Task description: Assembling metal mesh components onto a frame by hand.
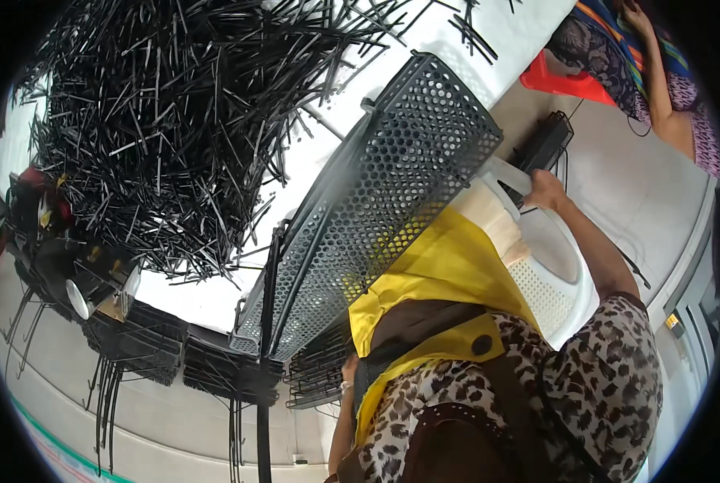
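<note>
My right hand (pixel 546 191) is closed around the arm of a white plastic chair (pixel 565 318), out to my right. On my other side, my left hand (pixel 349 369) is low, beside stacked black racks (pixel 319 374); its fingers are mostly hidden, so its grip does not show. In front of my yellow apron, a long black perforated tray (pixel 360 201) rests tilted along the table's near edge, with neither hand on it. Beyond it, a large heap of thin black strips (pixel 175 121) covers much of the white table (pixel 360 84).
Several black racks with hanging rods (pixel 130 342) stand past the table's left end. A lamp-like object with a round pale face (pixel 78 299) sits at the table's left corner. To the right are a red plastic stool (pixel 569 84), a black basket (pixel 543 145) and another person's arm (pixel 658 80).
</note>
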{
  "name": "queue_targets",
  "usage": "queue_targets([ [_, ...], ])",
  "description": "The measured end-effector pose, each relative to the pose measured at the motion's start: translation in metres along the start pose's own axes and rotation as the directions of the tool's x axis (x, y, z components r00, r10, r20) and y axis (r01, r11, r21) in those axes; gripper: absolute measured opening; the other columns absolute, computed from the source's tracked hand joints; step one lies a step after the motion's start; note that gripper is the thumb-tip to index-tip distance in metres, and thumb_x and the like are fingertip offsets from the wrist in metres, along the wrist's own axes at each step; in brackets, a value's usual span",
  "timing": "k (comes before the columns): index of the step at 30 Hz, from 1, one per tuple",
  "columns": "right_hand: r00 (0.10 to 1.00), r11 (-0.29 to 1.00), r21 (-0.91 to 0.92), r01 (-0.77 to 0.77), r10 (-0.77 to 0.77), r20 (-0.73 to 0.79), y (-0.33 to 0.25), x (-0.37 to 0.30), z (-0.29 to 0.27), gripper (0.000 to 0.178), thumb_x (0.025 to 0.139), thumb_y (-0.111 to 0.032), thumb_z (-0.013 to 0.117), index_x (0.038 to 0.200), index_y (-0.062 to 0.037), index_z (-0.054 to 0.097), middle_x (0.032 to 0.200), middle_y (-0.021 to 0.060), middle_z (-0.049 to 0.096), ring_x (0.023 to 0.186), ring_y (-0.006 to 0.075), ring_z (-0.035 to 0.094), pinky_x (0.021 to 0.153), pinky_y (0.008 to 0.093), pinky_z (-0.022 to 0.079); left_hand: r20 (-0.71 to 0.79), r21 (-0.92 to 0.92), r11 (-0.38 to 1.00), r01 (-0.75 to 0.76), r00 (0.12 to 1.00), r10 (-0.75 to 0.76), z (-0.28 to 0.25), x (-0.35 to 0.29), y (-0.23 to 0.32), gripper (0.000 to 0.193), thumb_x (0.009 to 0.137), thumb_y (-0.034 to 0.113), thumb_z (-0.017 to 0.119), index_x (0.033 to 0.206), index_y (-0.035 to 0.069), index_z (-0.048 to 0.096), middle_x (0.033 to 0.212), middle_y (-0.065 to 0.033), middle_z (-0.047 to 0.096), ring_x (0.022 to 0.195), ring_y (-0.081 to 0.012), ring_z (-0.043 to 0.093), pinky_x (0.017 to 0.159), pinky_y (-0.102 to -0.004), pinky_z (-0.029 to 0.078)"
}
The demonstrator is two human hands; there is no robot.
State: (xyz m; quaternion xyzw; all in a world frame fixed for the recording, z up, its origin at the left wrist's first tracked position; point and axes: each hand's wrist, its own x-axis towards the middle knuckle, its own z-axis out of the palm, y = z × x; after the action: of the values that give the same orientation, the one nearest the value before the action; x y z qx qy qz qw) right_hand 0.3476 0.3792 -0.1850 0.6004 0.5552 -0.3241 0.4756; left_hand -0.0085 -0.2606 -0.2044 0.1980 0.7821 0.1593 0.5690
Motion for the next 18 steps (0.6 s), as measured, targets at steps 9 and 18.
queue_targets([
  [9, 0.992, 0.960, -0.279, 0.014, -0.048, -0.116, 0.011, -0.014, 0.013, 0.043, 0.050, -0.012, 0.057, 0.087, 0.0033, 0.043, 0.072, 0.0160, 0.054, 0.068, 0.0303, 0.053, 0.059, 0.0349, 0.044, 0.114, -0.402, 0.868, 0.291, 0.957, -0.268, -0.072, -0.130, -0.031, 0.020, 0.076, 0.021, 0.045, 0.077, 0.003, 0.050, 0.071, -0.0054, 0.052, 0.062, -0.0163, 0.050, 0.052, -0.0273, 0.040],
  [18, 0.986, 0.953, -0.303, -0.029, -0.024, -0.167, 0.017, -0.016, 0.016, 0.035, 0.047, -0.007, 0.052, 0.080, 0.0002, 0.043, 0.064, 0.0151, 0.053, 0.064, 0.0301, 0.052, 0.057, 0.0356, 0.043, 0.311, -0.692, 0.450, 0.564, 0.796, -0.519, -0.049, -0.111, 0.029, 0.022, 0.075, 0.022, 0.044, 0.083, 0.003, 0.050, 0.080, -0.0056, 0.052, 0.067, -0.0183, 0.050, 0.054, -0.0304, 0.041],
])
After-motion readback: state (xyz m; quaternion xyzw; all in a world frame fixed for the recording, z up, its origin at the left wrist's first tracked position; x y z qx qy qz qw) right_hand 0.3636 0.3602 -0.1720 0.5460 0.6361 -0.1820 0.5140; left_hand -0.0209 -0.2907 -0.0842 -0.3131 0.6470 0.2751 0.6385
